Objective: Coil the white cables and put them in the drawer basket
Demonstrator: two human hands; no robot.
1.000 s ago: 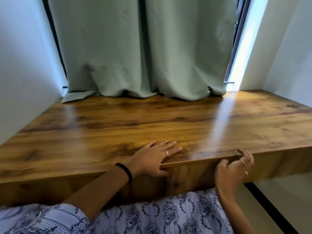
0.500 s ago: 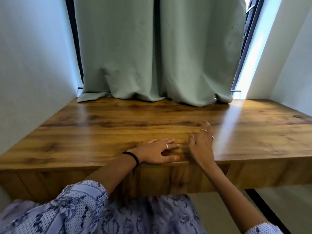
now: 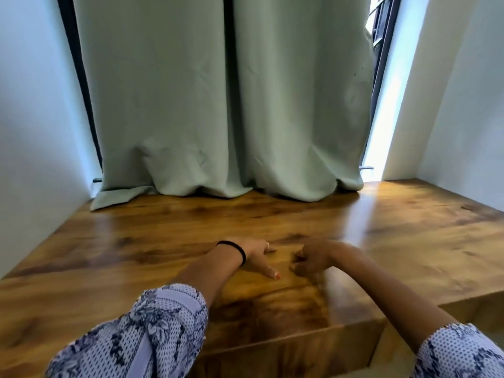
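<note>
On wooden desk (image 3: 136, 241), both hands (image 3: 283, 257).

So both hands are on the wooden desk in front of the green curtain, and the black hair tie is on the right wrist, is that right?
Not quite. In the head view the black hair tie sits on the left wrist, not the right. The rest holds: the left hand and the right hand are both on the wooden desk in front of the green curtain.
</note>
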